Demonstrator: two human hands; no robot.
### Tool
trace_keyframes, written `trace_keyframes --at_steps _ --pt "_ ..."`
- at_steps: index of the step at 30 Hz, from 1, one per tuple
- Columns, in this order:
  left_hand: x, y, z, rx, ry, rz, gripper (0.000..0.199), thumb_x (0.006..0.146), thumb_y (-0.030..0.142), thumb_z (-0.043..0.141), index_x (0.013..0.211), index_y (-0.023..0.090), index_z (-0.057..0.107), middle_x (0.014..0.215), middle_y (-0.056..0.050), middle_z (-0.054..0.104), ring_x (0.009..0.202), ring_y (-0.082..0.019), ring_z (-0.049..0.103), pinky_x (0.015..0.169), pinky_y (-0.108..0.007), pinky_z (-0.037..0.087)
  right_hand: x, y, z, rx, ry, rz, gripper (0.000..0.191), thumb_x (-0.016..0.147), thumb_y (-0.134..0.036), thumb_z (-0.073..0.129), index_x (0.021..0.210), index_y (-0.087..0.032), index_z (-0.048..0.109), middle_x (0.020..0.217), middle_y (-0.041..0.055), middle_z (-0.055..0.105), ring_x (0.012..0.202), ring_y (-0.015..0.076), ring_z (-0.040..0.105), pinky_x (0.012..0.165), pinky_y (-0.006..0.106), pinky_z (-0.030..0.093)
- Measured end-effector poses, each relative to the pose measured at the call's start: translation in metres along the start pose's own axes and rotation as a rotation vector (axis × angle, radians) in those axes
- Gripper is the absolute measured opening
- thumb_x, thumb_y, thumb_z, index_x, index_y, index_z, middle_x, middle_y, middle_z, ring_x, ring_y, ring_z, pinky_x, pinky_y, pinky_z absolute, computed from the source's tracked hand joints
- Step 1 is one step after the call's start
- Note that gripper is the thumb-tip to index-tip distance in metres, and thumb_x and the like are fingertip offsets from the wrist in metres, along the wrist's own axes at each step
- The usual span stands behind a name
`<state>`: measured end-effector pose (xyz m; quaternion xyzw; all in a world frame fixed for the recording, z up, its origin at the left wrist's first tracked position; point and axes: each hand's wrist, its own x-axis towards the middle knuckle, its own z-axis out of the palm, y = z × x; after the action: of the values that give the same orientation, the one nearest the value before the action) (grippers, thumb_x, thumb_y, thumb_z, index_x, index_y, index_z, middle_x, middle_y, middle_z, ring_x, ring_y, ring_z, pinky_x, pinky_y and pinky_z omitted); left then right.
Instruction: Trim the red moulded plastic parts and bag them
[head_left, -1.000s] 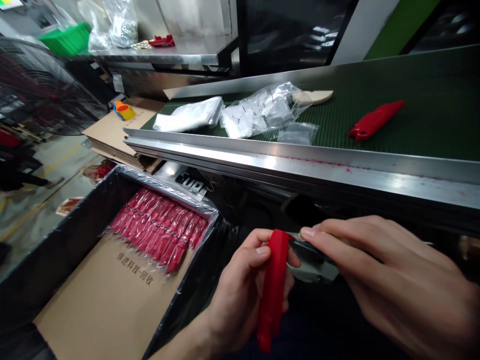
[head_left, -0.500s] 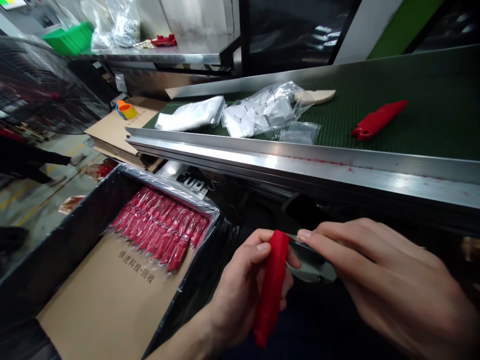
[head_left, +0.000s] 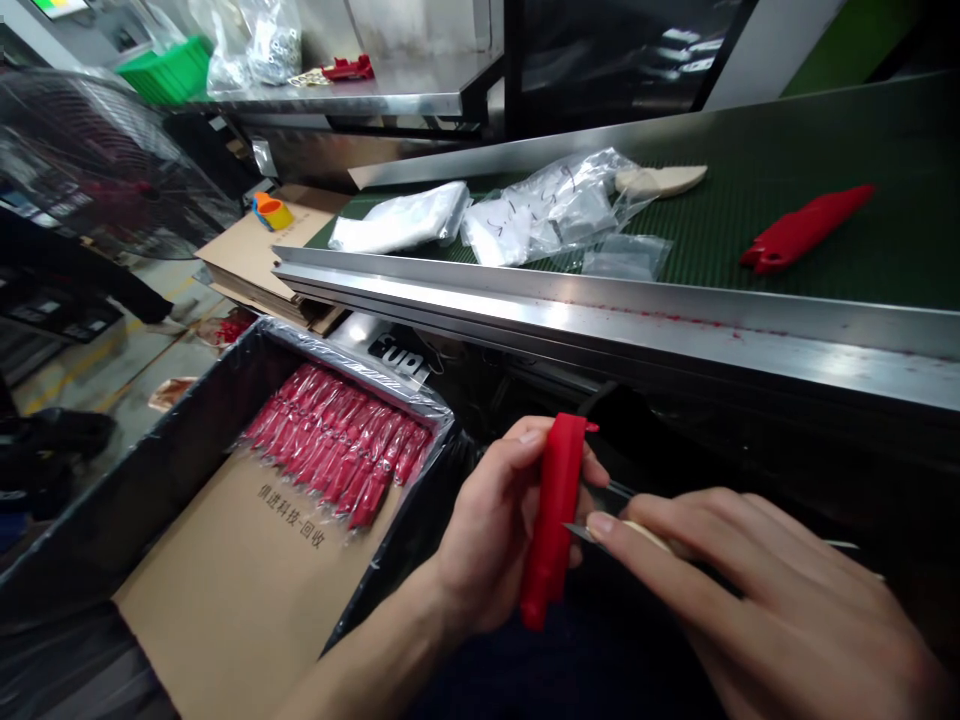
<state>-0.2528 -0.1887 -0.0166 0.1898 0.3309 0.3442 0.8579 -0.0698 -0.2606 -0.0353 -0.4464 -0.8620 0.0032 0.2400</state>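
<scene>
The left hand (head_left: 487, 520) grips one red part (head_left: 555, 500), slightly tilted, in front of the body; the right hand (head_left: 757, 580) pinches one knife (head_left: 580, 533), its tip at the part's side. On the green conveyor (head_left: 712, 235) lie one other red part (head_left: 814, 230), one beige piece (head_left: 679, 180) and three lots of plastic bags (head_left: 397, 220). Wrapped parts (head_left: 337, 440), too crowded to count, fill one end of a box (head_left: 172, 430). Behind: a metal tabletop (head_left: 420, 90), one fan (head_left: 82, 160).
</scene>
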Motion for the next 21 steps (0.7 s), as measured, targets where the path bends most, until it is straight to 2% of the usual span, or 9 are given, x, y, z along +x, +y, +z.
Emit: trace_keyframes --at_steps 4,9,13,16,18,21 --pt "0.006 0.002 -0.001 -0.003 -0.019 0.056 0.026 0.094 0.036 0.042 0.091 0.015 0.056 0.087 -0.005 0.059 0.057 -0.008 0.048 0.048 -0.017 0.040 0.002 -0.009 0.004 0.028 0.061 0.005 0.038 0.095 -0.007 0.042 0.122 -0.021 0.065 0.107 0.0059 0.064 0.091 0.0206 0.054 0.080 0.035 0.037" --pt "0.012 0.007 0.000 -0.027 0.011 0.020 0.028 0.094 0.040 0.041 0.092 0.016 0.055 0.087 -0.003 0.055 0.055 -0.008 0.045 0.045 -0.018 0.040 -0.003 -0.014 0.006 0.030 0.037 -0.062 0.037 0.094 -0.008 0.046 0.123 -0.022 0.065 0.108 0.0042 0.066 0.089 0.0182 0.056 0.077 0.033 0.039" --pt "0.010 0.010 0.003 -0.029 0.009 0.019 0.029 0.095 0.042 0.041 0.091 0.016 0.053 0.086 -0.001 0.053 0.056 -0.007 0.042 0.044 -0.017 0.040 -0.006 -0.005 0.000 0.136 0.109 0.061 0.048 0.092 -0.006 0.048 0.135 -0.026 0.056 0.114 0.0049 0.063 0.100 0.0192 0.058 0.082 0.034 0.044" --pt "0.002 0.008 0.002 0.059 -0.019 0.074 0.021 0.090 0.037 0.057 0.096 0.017 0.053 0.092 -0.001 0.055 0.059 -0.006 0.046 0.048 -0.017 0.044 0.002 0.007 -0.009 0.125 0.141 0.097 0.058 0.091 -0.005 0.049 0.144 -0.029 0.048 0.118 0.0060 0.061 0.102 0.0205 0.059 0.080 0.034 0.046" --pt "-0.004 0.005 0.000 0.142 -0.040 0.090 0.026 0.083 0.030 0.069 0.101 0.020 0.053 0.095 0.001 0.056 0.060 -0.005 0.050 0.049 -0.017 0.044 0.011 0.012 -0.013 0.090 0.170 0.136 0.058 0.091 -0.005 0.047 0.143 -0.031 0.048 0.116 0.0051 0.062 0.100 0.0205 0.060 0.080 0.035 0.046" --pt "-0.011 0.001 -0.003 0.225 -0.037 0.082 0.031 0.080 0.027 0.074 0.103 0.021 0.053 0.096 0.001 0.056 0.056 -0.003 0.052 0.050 -0.017 0.044 0.021 0.013 -0.016 0.017 0.182 0.168 0.054 0.093 -0.004 0.044 0.140 -0.030 0.050 0.115 0.0041 0.063 0.100 0.0199 0.059 0.081 0.036 0.043"
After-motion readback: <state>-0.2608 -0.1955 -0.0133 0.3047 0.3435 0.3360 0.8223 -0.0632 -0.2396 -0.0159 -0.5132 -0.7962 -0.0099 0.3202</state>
